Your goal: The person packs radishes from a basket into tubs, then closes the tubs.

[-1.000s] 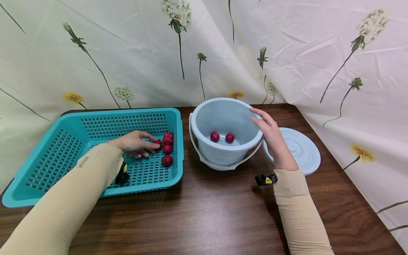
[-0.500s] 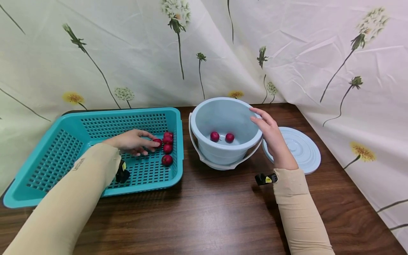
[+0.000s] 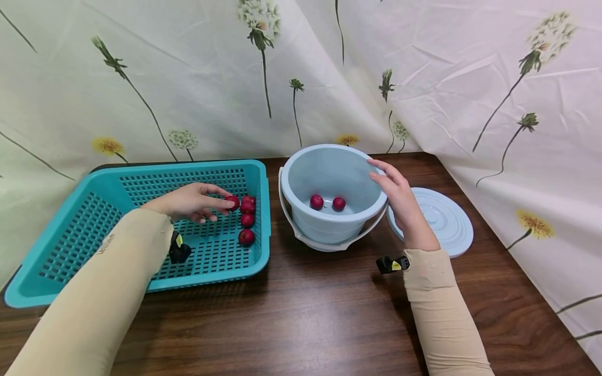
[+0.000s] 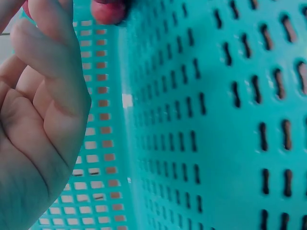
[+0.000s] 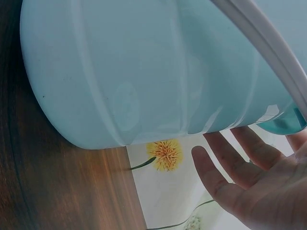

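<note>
My left hand point(image 3: 190, 201) pinches a small red apple point(image 3: 232, 202) between thumb and fingers, low inside the turquoise basket point(image 3: 211, 282). Several more apples point(image 3: 247, 220) lie beside it along the basket's right wall. The left wrist view shows the left hand point(image 4: 45, 96) beside the slotted basket wall point(image 4: 220, 143), an apple point(image 4: 109, 12) at the top. My right hand point(image 3: 400, 196) grips the rim of the light blue bucket point(image 3: 324, 230), two digits over the edge. Other fingers point(image 5: 230, 155) rest along its outside in the right wrist view. Two apples point(image 3: 317, 202) lie in the bucket.
A round light blue lid point(image 3: 444, 222) lies on the dark wooden table point(image 3: 301, 324), right of the bucket and partly behind the right hand. The bucket's pale handle point(image 3: 312, 243) hangs down in front. A flower-printed cloth point(image 3: 202, 78) covers the walls behind and to the right.
My left hand has drawn slightly back and up with the pinched apple, which has shifted a little away from the row. The right hand and bucket stay still.
</note>
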Demonstrator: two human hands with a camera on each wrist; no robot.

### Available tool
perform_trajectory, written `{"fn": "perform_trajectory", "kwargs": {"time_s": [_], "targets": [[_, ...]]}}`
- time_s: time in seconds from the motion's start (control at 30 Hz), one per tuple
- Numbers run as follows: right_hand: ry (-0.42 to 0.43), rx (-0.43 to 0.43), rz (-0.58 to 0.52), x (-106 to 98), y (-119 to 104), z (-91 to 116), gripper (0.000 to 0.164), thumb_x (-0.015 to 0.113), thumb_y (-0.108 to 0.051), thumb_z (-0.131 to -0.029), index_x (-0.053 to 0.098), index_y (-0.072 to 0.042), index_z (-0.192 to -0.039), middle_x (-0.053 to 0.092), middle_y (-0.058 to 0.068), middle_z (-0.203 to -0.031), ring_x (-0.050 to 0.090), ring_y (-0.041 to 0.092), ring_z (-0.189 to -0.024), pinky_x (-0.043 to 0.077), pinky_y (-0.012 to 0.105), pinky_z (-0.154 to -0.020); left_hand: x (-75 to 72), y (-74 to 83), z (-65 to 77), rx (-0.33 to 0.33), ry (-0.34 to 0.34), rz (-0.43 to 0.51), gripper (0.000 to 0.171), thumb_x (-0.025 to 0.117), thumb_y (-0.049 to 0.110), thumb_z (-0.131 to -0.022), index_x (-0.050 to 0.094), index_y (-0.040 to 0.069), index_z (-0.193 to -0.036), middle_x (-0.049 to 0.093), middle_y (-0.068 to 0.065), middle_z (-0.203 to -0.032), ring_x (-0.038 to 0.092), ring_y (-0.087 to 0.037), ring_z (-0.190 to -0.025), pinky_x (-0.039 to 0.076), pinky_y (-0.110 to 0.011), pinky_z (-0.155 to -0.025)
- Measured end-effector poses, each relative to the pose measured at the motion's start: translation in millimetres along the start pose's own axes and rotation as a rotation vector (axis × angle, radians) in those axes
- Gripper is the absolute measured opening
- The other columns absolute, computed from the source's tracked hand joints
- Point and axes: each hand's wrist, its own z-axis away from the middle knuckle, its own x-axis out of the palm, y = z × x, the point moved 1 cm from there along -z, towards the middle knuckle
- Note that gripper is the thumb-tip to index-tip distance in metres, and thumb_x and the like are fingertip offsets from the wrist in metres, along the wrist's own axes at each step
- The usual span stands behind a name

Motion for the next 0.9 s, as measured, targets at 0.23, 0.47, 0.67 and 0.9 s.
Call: {"fn": "perform_trajectory", "kwargs": {"time_s": [0.23,0.47,0.67,0.9], "targets": [[0.0,0.0,-0.013,0.1,1.2,-0.9,0.048,0.051,-0.03,-0.102,0.046,-0.013,-0.147,0.034,0.004,-0.158,0.033,0.023,-0.14,0.029,0.047,-0.116,-3.1,11.8,7.3,0.03,0.03,0.031,0.068,0.065,0.05,-0.093,0.043,0.011,-0.144,0.066,-0.014,-0.123,0.066,-0.015,-0.076,0.054,-0.031,-0.067],[-0.002,0.003,-0.021,0.0,1.9,-1.7,0.047,0.05,-0.029,-0.102,0.047,-0.014,-0.147,0.033,0.004,-0.158,0.034,0.022,-0.14,0.03,0.044,-0.114,-5.2,25.5,15.6,0.099,0.053,0.062,0.063,0.061,0.047,-0.097,0.042,0.009,-0.144,0.069,-0.004,-0.111,0.065,-0.014,-0.076,0.054,-0.031,-0.067],[-0.002,0.007,-0.021,-0.3,2.1,-1.6,0.047,0.05,-0.029,-0.102,0.047,-0.014,-0.146,0.033,0.003,-0.158,0.034,0.022,-0.14,0.03,0.044,-0.114,-3.7,35.5,19.5,0.127,0.075,0.102,0.057,0.061,0.045,-0.097,0.045,0.01,-0.139,0.07,-0.002,-0.106,0.064,-0.014,-0.075,0.052,-0.03,-0.065],[-0.001,0.0,-0.015,0.1,1.6,-2.1,0.047,0.051,-0.029,-0.102,0.047,-0.014,-0.146,0.034,0.004,-0.158,0.033,0.022,-0.141,0.029,0.044,-0.115,-1.0,50.1,23.1,0.178,0.075,0.124,0.053,0.06,0.039,-0.099,0.044,0.01,-0.14,0.071,-0.004,-0.108,0.065,-0.016,-0.074,0.051,-0.029,-0.063]]}}
